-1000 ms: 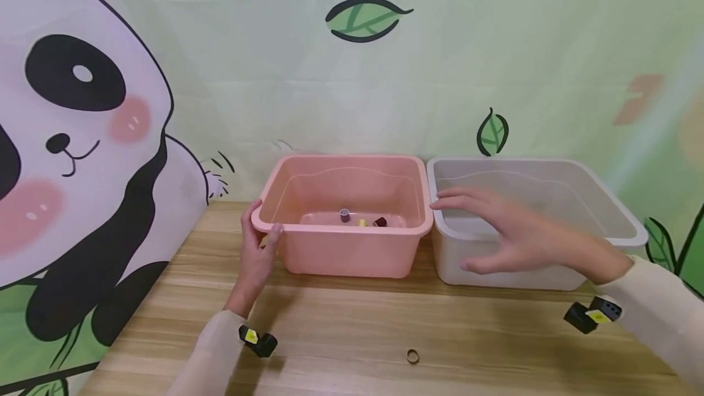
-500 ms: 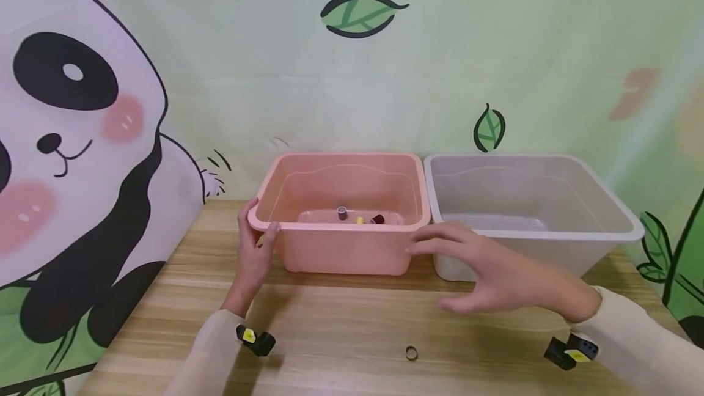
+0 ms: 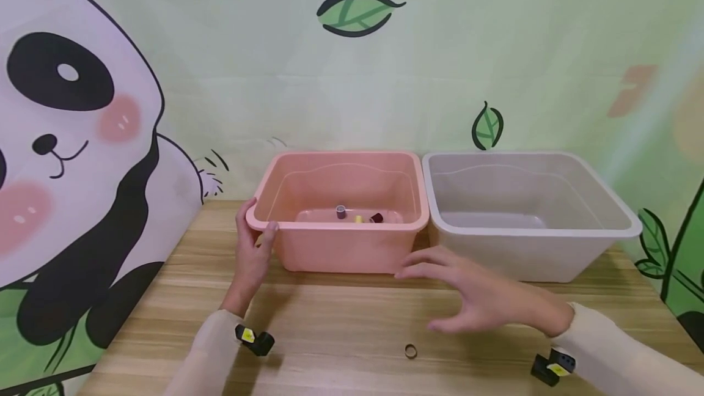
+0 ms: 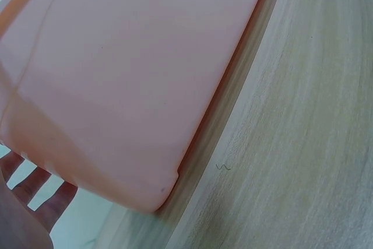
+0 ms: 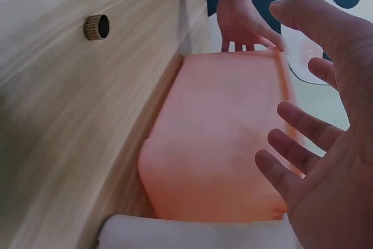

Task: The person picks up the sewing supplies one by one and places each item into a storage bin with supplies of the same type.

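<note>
My left hand (image 3: 254, 261) grips the left front corner of the pink plastic tub (image 3: 346, 250), its thumb over the rim and its fingers along the outer side. In the left wrist view, several fingers (image 4: 55, 202) lie against the tub's wall (image 4: 134, 74). My right hand (image 3: 473, 295) hovers in front of the two tubs, fingers spread and holding nothing. Below and left of its wrist, a small brownish metal ring (image 3: 410, 351) lies on the table; the right wrist view shows this ring (image 5: 97, 27) with a textured outer face.
A light grey tub (image 3: 528, 255) stands right beside the pink one. Inside the pink tub lie a small grey cylinder (image 3: 341, 212), a yellow piece (image 3: 359, 219) and a dark red piece (image 3: 376, 218). A panda-printed cloth (image 3: 275, 78) hangs behind the wooden table (image 3: 330, 335).
My right hand has moved from over the grey tub down and left, toward the table in front of the tubs. The left hand keeps its grip on the pink tub.
</note>
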`<action>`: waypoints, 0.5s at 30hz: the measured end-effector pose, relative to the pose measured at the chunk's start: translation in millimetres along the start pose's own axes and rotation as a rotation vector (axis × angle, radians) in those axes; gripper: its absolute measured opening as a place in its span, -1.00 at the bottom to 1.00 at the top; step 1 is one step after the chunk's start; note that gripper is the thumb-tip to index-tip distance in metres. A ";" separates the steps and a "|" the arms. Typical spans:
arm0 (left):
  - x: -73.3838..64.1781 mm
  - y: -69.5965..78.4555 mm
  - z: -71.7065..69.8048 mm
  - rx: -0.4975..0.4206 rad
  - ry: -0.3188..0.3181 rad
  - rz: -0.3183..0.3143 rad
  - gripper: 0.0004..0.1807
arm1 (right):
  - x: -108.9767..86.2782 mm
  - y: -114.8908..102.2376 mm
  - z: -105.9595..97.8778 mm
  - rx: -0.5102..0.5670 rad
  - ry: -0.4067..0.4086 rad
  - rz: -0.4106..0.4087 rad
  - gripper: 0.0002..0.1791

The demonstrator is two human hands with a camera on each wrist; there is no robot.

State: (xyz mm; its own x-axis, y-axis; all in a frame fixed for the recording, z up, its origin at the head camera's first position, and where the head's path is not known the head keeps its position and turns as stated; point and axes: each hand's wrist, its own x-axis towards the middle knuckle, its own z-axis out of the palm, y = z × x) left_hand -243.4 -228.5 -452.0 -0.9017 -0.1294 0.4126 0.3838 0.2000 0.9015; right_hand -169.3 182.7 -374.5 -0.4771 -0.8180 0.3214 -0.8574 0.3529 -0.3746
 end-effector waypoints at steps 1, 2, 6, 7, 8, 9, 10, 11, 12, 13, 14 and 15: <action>-0.1 0.2 -0.1 0.002 0.000 -0.001 -0.33 | -0.5 1.0 2.4 0.006 -0.006 0.011 -0.16; -0.2 0.4 -0.1 0.004 0.000 0.000 -0.33 | -1.1 2.0 4.8 0.014 -0.016 0.024 -0.17; -0.7 1.0 -0.2 0.002 0.002 0.006 -0.32 | -3.2 5.8 14.4 0.054 -0.059 0.082 -0.22; -0.8 1.1 -0.2 0.000 0.003 0.007 -0.32 | -3.5 6.7 16.9 0.062 -0.067 0.088 -0.22; -0.9 1.1 -0.2 0.000 0.004 0.008 -0.32 | -3.9 7.6 19.3 0.072 -0.075 0.095 -0.22; -1.0 1.1 -0.3 -0.002 0.005 0.010 -0.32 | -4.2 8.4 21.6 0.080 -0.078 0.095 -0.21; -1.0 1.0 -0.3 -0.002 0.005 0.009 -0.32 | -4.6 9.4 24.1 0.083 -0.079 0.088 -0.21; -1.0 1.0 -0.3 -0.002 0.005 0.008 -0.32 | -5.1 10.3 26.5 0.086 -0.084 0.084 -0.20; -0.9 0.8 -0.4 -0.001 0.005 0.007 -0.32 | -5.5 11.1 29.0 0.088 -0.089 0.081 -0.20; -0.9 0.9 -0.3 0.000 0.004 0.007 -0.32 | -6.1 12.0 31.3 0.092 -0.094 0.077 -0.19; -0.7 0.8 -0.3 0.001 0.004 0.008 -0.32 | -6.7 13.0 33.8 0.094 -0.099 0.071 -0.19; -0.5 0.8 -0.3 0.003 0.004 0.008 -0.32 | -7.3 14.1 36.3 0.096 -0.104 0.062 -0.19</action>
State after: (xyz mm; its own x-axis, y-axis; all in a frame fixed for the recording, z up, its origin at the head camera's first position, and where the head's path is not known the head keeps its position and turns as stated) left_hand -242.6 -228.6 -451.5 -0.8979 -0.1313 0.4203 0.3904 0.2042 0.8977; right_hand -170.9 177.2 -413.7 -0.5018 -0.8404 0.2047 -0.8020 0.3634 -0.4740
